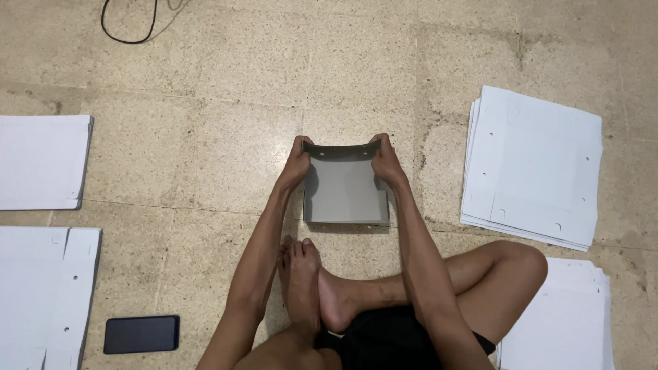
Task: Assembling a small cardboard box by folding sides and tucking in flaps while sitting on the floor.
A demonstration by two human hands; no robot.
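Seated cross-legged on the floor (205, 137), the person is folding a grey card (345, 188) that lies just beyond the feet. The left hand (296, 166) and right hand (386, 163) are apart, each pinching a far corner, bending that edge up. Next, the fold likely needs even pressure along the crease. White stacks (531, 164) lie right of the card.

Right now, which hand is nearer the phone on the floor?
Left. The left hand grips the grey cardboard piece's left edge, on the phone's side; the right hand grips the opposite edge.
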